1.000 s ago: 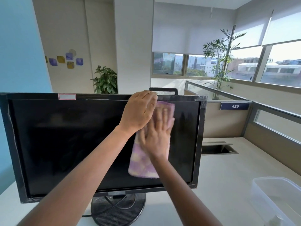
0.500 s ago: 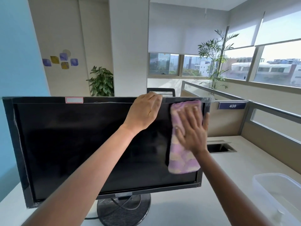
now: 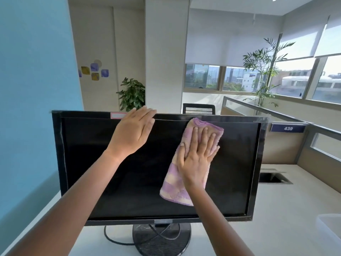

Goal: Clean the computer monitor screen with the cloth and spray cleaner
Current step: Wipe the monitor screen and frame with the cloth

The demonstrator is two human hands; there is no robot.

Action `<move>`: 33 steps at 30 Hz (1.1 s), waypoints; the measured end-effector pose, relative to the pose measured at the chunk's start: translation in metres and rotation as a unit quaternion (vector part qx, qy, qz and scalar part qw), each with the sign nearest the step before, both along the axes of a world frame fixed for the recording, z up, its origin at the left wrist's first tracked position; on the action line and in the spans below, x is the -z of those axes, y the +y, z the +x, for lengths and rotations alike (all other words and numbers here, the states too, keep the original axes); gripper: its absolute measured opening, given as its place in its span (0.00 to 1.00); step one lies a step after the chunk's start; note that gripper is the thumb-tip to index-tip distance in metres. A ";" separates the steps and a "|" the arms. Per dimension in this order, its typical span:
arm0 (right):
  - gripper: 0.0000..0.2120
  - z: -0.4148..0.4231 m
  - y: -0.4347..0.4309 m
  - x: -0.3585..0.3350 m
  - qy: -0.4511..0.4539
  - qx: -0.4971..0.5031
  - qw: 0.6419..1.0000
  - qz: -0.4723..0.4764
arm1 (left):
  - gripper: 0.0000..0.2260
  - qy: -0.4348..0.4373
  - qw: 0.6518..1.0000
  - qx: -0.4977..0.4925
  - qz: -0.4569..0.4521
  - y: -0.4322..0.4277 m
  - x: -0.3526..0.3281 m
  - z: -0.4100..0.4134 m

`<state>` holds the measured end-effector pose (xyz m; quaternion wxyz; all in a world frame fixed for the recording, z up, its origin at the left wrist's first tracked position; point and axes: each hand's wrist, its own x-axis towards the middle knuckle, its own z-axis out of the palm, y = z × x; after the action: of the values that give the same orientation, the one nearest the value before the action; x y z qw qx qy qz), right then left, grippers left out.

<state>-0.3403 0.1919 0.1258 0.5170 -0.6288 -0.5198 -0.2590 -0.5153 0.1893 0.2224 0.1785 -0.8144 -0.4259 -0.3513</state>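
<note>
My right hand (image 3: 198,156) presses the cloth (image 3: 181,187) flat on the monitor (image 3: 129,182), right of centre frame.

One view only, from my head. Right fingers (image 3: 203,133) are spread and laid flat on the one purple-and-cream cloth, pinning it to the dark screen rather than gripping it; my palm hides the cloth's middle. Left hand (image 3: 132,133) is open, fingers straight and together, tips at the top bezel in upper centre, holding nothing; whether it touches the bezel I cannot tell. The one monitor's stand (image 3: 162,241) is cut off at the bottom edge, with a cable (image 3: 110,237) looping from it. A pale tub (image 3: 330,230) at lower right is cropped. Two plants (image 3: 132,95) stand behind.
</note>
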 end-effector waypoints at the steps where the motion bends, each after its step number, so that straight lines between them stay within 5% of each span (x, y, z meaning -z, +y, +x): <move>1: 0.27 -0.015 0.003 0.002 -0.027 -0.007 1.000 0.002 | 0.27 -0.004 1.000 -0.010 0.002 0.001 0.001 -0.013; 8: 0.28 -0.092 0.017 0.013 -0.203 -0.050 0.978 0.004 | 0.26 -0.035 0.998 -0.043 0.009 0.001 0.004 -0.067; 14: 0.29 -0.036 0.016 0.015 -0.288 0.008 0.957 0.028 | 0.22 -0.051 0.995 -0.081 0.012 0.005 0.004 -0.110; 19: 0.27 0.035 0.005 0.019 -0.202 0.078 0.976 0.020 | 0.21 -0.068 0.988 -0.137 0.013 0.011 0.011 -0.146; 23: 0.30 0.042 -0.005 0.016 0.044 0.084 0.995 -0.021 | 0.23 -0.113 0.984 -0.135 0.006 0.016 0.017 -0.157; 27: 0.31 -0.006 0.003 0.003 0.243 0.052 0.968 0.021 | 0.27 -0.158 0.983 -0.093 -0.001 0.017 0.018 -0.156; 33: 0.30 -0.123 0.019 -0.010 0.167 0.018 0.986 -0.001 | 0.26 -0.177 0.983 -0.048 0.011 0.016 0.017 -0.159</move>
<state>-0.4635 0.2108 0.1356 0.5913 -0.6733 -0.4144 -0.1591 -0.6743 0.2056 0.2054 0.1259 -0.7164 -0.4851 -0.4854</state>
